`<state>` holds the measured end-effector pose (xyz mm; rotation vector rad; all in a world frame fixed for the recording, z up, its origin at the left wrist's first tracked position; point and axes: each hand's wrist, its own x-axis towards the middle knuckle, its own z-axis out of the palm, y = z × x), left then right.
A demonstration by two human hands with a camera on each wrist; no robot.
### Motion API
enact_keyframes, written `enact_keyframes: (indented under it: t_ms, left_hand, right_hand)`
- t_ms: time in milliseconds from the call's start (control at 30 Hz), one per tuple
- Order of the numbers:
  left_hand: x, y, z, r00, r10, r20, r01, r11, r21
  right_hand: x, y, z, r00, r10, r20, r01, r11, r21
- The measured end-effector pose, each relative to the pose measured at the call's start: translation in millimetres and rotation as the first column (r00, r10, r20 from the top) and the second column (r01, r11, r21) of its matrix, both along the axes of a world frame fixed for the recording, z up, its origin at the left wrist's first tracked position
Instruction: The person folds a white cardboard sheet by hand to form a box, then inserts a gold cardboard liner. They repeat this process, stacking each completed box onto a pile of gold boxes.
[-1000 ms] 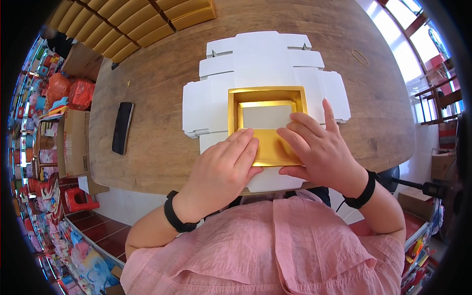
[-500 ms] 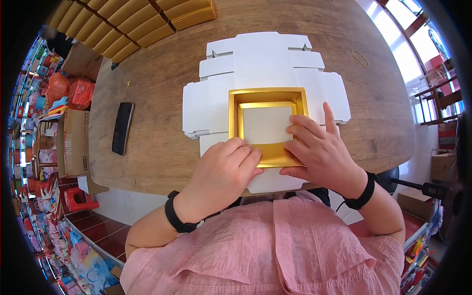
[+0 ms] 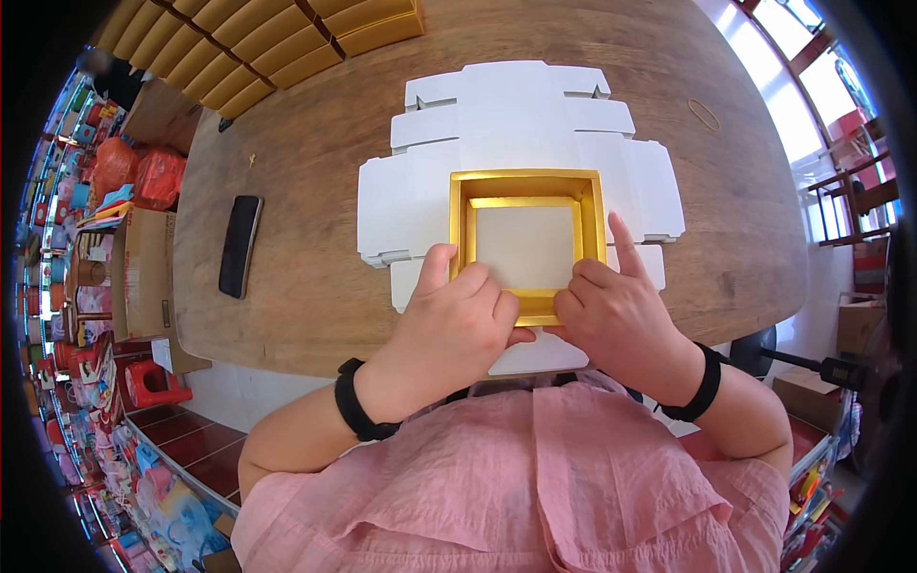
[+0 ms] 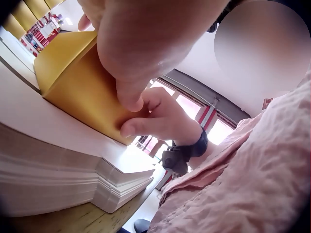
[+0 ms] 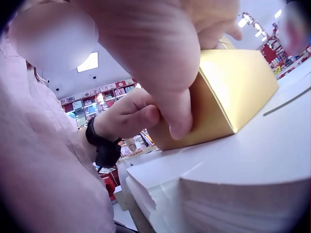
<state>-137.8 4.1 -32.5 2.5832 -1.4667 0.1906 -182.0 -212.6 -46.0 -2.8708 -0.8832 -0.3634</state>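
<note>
A square gold cardboard box (image 3: pixel 525 181) with folded-in walls and a pale bottom stands on a stack of flat white die-cut card blanks (image 3: pixel 501 110). My left hand (image 3: pixel 454 320) grips the box's near wall left of its middle, fingers curled over the rim inside and thumb on the outer face. To the right, my right hand (image 3: pixel 621 315) pinches the same wall near its corner, index or little finger raised. In the left wrist view both thumbs press the gold outer wall (image 4: pixel 77 97). The right wrist view shows the box's smooth side (image 5: pixel 243 80); the fingertips inside are hidden there.
Rows of gold boxes (image 3: pixel 277 43) stand at the table's far left. A phone (image 3: pixel 240 246) lies on the wooden table (image 3: pixel 306 191) at left, a rubber band (image 3: pixel 704 114) at right. Beyond the left edge are a cardboard carton (image 3: pixel 145 277) and a red stool (image 3: pixel 158 387).
The near gold flap, lying inward over the box bottom earlier, now stands folded along the near wall, exposing the whole pale bottom. Both hands have curled their fingers over that wall.
</note>
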Motion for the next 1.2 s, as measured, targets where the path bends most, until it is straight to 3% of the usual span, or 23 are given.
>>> enact_keyframes:
  t_ms: [267, 467, 833, 1000, 1200]
  left_hand:
    - [8.5, -0.7, -5.8, 0.997, -0.043, -0.056, 0.044, 0.999, 0.005]
    - [8.3, -1.1, -1.6, 0.998, -0.055, -0.026, 0.056, 0.997, 0.057]
    - [9.0, -5.2, -4.3, 0.998, -0.010, -0.063, 0.011, 1.000, 0.028]
    - [20.6, -10.1, 4.8, 0.978, -0.050, -0.205, 0.090, 0.978, 0.191]
    - [23.3, -11.6, 9.0, 0.974, -0.067, -0.216, 0.128, 0.952, 0.279]
  right_hand:
    - [6.1, -1.6, 3.3, 0.993, 0.055, -0.100, -0.055, 0.998, 0.008]
    - [1.4, 3.1, -5.7, 1.000, 0.007, -0.006, -0.006, 0.999, 0.044]
    - [6.7, -1.0, 0.1, 0.995, 0.068, -0.076, -0.067, 0.998, 0.011]
    - [13.0, -1.4, 8.6, 0.985, 0.103, -0.141, -0.106, 0.994, -0.016]
    - [12.7, -0.7, 8.4, 0.987, 0.118, -0.105, -0.126, 0.989, -0.077]
